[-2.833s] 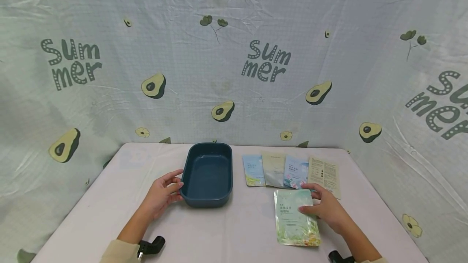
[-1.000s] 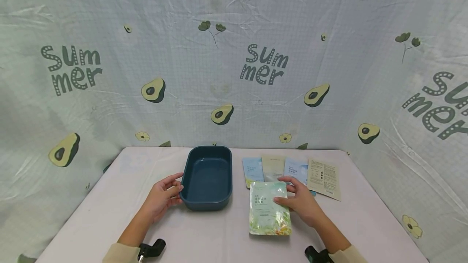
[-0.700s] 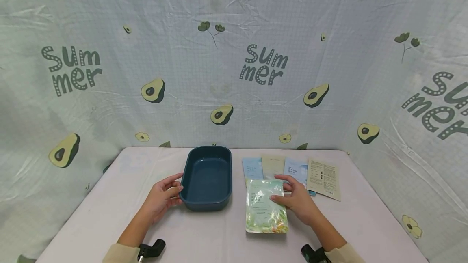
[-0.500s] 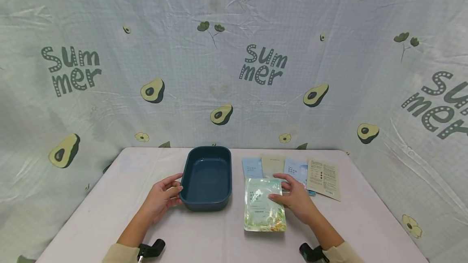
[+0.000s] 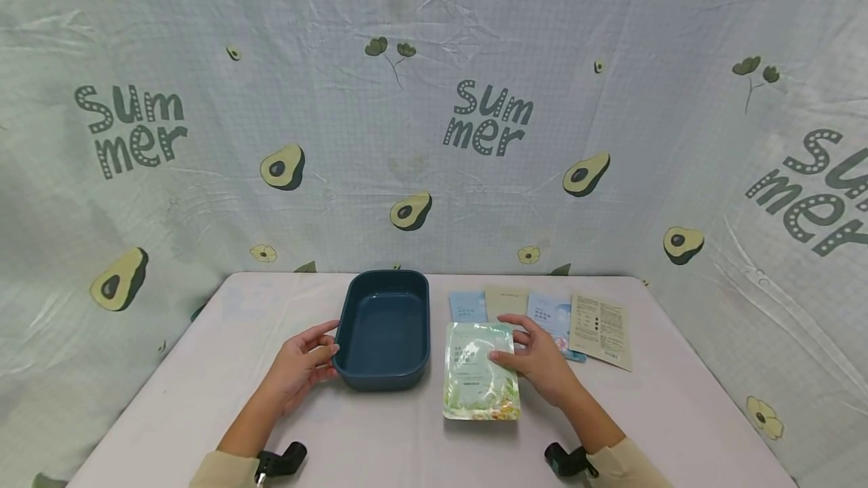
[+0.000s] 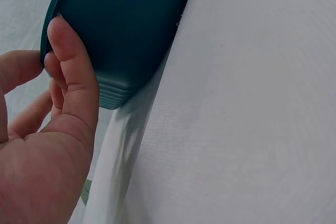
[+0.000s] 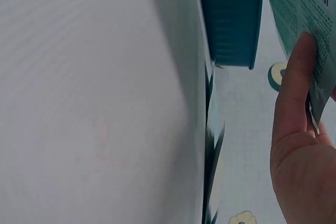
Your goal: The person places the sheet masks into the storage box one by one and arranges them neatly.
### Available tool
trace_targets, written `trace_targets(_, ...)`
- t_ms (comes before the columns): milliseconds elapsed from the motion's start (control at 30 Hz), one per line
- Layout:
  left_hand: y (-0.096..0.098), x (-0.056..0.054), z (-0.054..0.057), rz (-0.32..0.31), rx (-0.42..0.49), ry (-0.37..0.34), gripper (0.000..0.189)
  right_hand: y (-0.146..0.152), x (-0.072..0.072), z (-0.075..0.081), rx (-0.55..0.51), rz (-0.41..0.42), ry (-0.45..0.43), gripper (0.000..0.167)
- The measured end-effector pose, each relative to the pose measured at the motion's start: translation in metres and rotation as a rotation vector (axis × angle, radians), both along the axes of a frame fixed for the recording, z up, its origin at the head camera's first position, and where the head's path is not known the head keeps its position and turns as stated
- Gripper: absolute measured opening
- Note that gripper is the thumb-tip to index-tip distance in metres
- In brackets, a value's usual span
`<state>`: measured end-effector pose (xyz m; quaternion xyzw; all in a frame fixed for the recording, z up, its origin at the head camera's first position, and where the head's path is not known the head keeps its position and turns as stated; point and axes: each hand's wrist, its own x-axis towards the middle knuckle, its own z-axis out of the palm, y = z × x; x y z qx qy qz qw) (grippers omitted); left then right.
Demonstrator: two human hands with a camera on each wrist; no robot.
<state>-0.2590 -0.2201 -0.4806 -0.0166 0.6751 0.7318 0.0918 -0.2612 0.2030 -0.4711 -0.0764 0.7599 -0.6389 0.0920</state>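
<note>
My right hand point(image 5: 542, 372) pinches the green packet point(image 5: 478, 391) between thumb and fingers above the pale table point(image 5: 380, 439), while my left hand point(image 5: 298, 371) grips the left side of the dark blue bin point(image 5: 383, 382), which stands just right of those fingers. Beyond my right fingertips lie four flat packets point(image 5: 600, 330), and past the table's far edge hangs an avocado-printed curtain point(image 5: 380, 119). The green packet hides the lower ends of two flat packets, runs out of the right wrist view, and carries print too small to read.
</note>
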Motion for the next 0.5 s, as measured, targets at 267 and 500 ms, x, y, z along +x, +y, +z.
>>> trace_targets(267, 0.000, 0.000, 0.000, -0.001, 0.003, 0.002, 0.057, -0.012, -0.004, 0.006, 0.000, -0.003, 0.012, 0.084)
trace_targets(500, 0.000, 0.001, 0.001, 0.002, 0.005, 0.009, 0.059, -0.023, -0.010, 0.009, -0.014, -0.005, 0.022, 0.077)
